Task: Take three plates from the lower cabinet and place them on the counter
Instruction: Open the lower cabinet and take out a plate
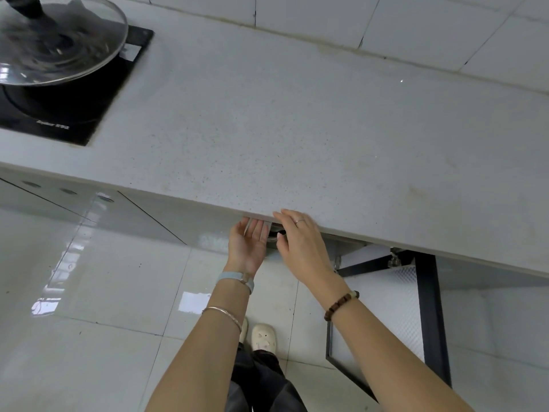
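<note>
No plate can be made out. My left hand (248, 243) is just below the front edge of the pale speckled counter (297, 129), palm turned right, fingers apart, fingertips hidden under the edge. My right hand (300, 239) hovers beside it with spread fingers overlapping the counter edge, and it holds nothing. Between the hands, under the counter, a small dark and pale part (277, 234) shows; I cannot tell what it is. The lower cabinet's black-framed door (427, 316) with a textured pale panel stands swung out to the right of my right arm.
A black cooktop (59, 114) with a glass-lidded pan (56, 40) sits at the counter's far left. Closed glossy cabinet fronts (89, 209) run to the left below the counter. My feet in pale slippers (263, 337) stand on a shiny tiled floor. A tiled wall backs the counter.
</note>
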A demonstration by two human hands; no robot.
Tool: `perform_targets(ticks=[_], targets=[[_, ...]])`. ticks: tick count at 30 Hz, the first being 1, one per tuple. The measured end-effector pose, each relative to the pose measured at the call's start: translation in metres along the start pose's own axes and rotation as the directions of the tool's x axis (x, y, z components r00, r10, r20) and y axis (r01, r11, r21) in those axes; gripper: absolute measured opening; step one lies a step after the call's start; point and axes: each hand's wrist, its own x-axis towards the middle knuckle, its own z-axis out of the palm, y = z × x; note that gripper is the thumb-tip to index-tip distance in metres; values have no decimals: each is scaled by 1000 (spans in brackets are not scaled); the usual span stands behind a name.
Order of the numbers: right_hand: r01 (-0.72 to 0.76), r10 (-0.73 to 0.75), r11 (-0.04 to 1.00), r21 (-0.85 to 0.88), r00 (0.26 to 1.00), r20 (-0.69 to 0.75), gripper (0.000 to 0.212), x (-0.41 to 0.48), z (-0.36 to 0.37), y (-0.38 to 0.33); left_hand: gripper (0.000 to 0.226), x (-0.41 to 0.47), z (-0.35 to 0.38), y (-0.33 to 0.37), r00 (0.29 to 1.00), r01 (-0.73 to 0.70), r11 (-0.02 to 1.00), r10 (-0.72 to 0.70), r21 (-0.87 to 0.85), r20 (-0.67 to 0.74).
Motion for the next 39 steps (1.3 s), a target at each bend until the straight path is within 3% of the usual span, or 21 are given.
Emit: perform_targets(ticks=[11, 25, 33, 39], targets=[[92, -89, 995, -29, 993, 82, 50, -8, 3, -10, 27, -38, -62, 4, 997, -35, 999, 37, 36, -65], [210, -200, 975, -67, 970, 138, 56, 14, 25, -62, 32, -110, -163, 62, 942, -137, 933, 226, 332, -248], [274, -253, 960, -64, 941, 224, 58, 40, 48, -110, 37, -133, -198, 117, 884, -114, 852, 322, 511, -340], [302, -277, 950, -83, 935, 223, 57, 62, 62, -130, 40, -146, -225, 170, 801, -66, 697, 464, 714, -378]])
